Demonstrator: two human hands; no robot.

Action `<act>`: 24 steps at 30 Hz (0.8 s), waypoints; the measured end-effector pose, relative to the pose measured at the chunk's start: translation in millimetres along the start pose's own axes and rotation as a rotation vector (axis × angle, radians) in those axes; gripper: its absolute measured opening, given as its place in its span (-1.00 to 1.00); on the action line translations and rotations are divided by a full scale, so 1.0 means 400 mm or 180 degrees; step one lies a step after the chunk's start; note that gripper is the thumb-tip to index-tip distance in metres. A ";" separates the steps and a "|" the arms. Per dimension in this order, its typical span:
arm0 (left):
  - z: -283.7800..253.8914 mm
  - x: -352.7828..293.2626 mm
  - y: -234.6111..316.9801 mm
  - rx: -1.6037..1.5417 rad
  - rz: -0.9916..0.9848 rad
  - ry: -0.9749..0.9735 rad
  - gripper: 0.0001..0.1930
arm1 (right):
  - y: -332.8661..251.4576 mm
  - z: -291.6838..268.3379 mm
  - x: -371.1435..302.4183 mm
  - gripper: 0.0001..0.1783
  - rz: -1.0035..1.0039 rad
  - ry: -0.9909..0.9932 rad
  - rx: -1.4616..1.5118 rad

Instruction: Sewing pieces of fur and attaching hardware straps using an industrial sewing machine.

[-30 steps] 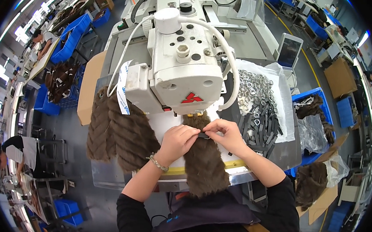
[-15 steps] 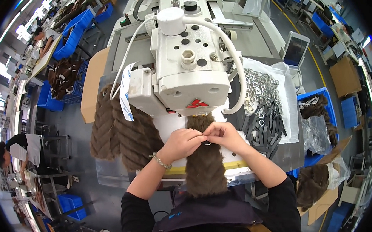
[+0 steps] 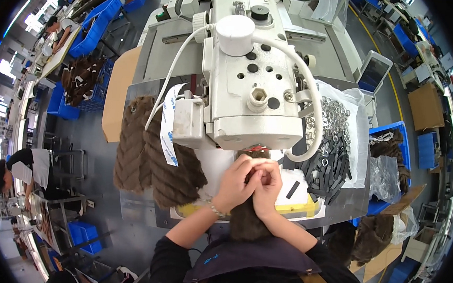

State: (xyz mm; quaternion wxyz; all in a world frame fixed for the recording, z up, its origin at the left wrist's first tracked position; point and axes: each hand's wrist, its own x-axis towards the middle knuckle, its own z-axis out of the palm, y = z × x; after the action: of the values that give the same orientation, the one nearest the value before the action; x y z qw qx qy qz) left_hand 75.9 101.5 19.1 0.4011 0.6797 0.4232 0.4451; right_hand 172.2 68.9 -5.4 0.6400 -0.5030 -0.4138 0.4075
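A brown furry strip (image 3: 246,222) lies lengthwise under the head of a white sewing machine (image 3: 251,85) and hangs off the table's near edge. My left hand (image 3: 235,184) and my right hand (image 3: 268,184) meet over its far end, just in front of the machine head, with the fingers of both pinched on the strip. The strip's tip (image 3: 257,154) shows just past my fingers. What lies under the fingers is hidden.
A pile of brown furry strips (image 3: 152,152) hangs over the table's left side. At the right are black strips (image 3: 335,170) and metal rings (image 3: 336,117) on clear plastic. Blue bins (image 3: 394,148) hold more fur at the right. A person (image 3: 19,169) bends over a table at far left.
The view has come closer to the machine. Both hands stay pinched on the strip's far end and have drawn closer together under the machine head.
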 end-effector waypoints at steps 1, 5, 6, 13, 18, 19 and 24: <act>0.022 0.004 0.000 0.0248 0.0096 0.0225 -0.81 | 0.015 0.014 0.003 -0.87 0.0070 0.0108 0.0005; 0.037 0.016 -0.004 0.0081 -0.0231 0.0646 -0.80 | 0.015 0.033 0.033 -0.87 0.0428 0.0156 0.0861; 0.023 0.011 -0.006 0.0295 -0.0056 0.0537 -0.81 | 0.028 0.028 0.027 -0.86 0.0402 0.0307 0.0893; -0.063 -0.041 0.009 -0.0145 -0.1041 -0.0650 -0.70 | 0.014 0.005 0.052 -0.79 0.0854 0.0391 0.2068; -0.035 -0.073 0.022 -0.0168 -0.1055 -0.0412 -0.66 | 0.007 -0.012 0.063 -0.69 0.1088 0.0364 0.2328; -0.034 -0.079 0.016 -0.0020 -0.0959 -0.0412 -0.70 | 0.004 -0.009 0.065 -0.69 0.1085 0.0349 0.2334; -0.023 -0.085 0.028 0.0313 -0.0743 -0.0294 -0.82 | 0.001 -0.004 0.063 -0.69 0.1377 0.0197 0.2674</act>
State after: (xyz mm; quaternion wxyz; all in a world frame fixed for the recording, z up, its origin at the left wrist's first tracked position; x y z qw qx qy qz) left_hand 61.2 68.0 23.0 0.4354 0.6644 0.5018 0.3423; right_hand 181.7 92.0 -3.0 0.7006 -0.2872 -0.0796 0.6484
